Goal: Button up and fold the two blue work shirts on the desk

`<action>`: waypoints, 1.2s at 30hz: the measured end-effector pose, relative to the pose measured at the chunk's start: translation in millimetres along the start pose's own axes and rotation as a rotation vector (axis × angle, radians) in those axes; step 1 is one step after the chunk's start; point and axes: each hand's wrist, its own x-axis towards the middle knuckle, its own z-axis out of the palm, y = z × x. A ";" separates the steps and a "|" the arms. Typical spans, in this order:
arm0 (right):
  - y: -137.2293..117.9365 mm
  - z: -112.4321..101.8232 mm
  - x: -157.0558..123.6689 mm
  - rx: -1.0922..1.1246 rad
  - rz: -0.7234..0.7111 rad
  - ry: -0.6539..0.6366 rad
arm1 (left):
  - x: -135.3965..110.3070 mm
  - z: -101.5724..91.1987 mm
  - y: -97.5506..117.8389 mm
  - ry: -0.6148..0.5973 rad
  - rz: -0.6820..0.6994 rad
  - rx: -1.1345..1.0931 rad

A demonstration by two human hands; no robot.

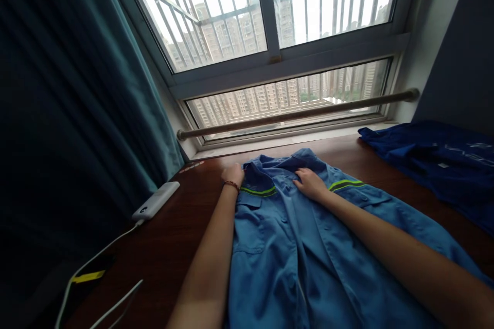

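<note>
A blue work jacket (270, 231) lies front up on the brown wooden surface, its collar toward the window. Yellow-green and dark stripes cross its chest, and the buttoned front runs down the middle in creases. My left hand (233, 174), with a beaded bracelet at the wrist, is closed on the jacket's left shoulder edge; its fingertips are partly hidden. On the other side of the opening, my right hand (312, 185) rests on the cloth just below the collar. The thumb and fingers of that hand are apart, lying on the fabric.
A dark blue garment (436, 159) with white lettering lies at the right. To the left are a white power bank (156, 201) with a white cable (98, 257) and a yellow tag (88, 277). A teal curtain (127, 77) hangs there. A rail (301, 113) crosses the window.
</note>
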 end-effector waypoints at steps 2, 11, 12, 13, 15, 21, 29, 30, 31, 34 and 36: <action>0.3 -7.7 -0.1 -0.068 0.123 0.052 | 10.0 8.5 21.1 -0.010 -0.076 0.039; 23.8 -40.7 9.8 0.095 0.364 -0.253 | 6.4 80.7 81.4 0.168 0.250 0.094; 26.0 -40.5 12.7 0.119 0.344 -0.229 | 6.5 85.2 79.7 0.189 0.230 0.130; 27.1 -39.5 15.8 0.148 0.327 -0.198 | 7.6 88.2 77.3 0.204 0.203 0.158; 25.5 -34.9 22.9 0.213 0.297 -0.129 | 11.9 90.3 72.1 0.211 0.134 0.176; 8.1 -5.3 30.6 0.426 0.122 -0.094 | 17.8 86.9 66.3 0.295 0.055 0.145; -11.4 13.0 -8.2 -0.021 -0.243 -0.011 | 5.7 84.8 77.5 0.401 0.530 -0.035; -16.3 12.6 -11.7 -0.094 -0.216 -0.010 | 5.8 85.9 79.2 0.367 0.581 -0.042; -21.7 11.5 -14.7 -0.158 -0.186 -0.011 | 6.4 87.3 80.3 0.339 0.611 -0.045; -38.9 4.4 -21.9 -0.299 -0.130 -0.048 | 9.9 91.4 79.1 0.316 0.631 -0.056; -49.4 -1.8 -26.5 -0.339 -0.134 -0.088 | 12.8 93.2 75.8 0.304 0.635 -0.058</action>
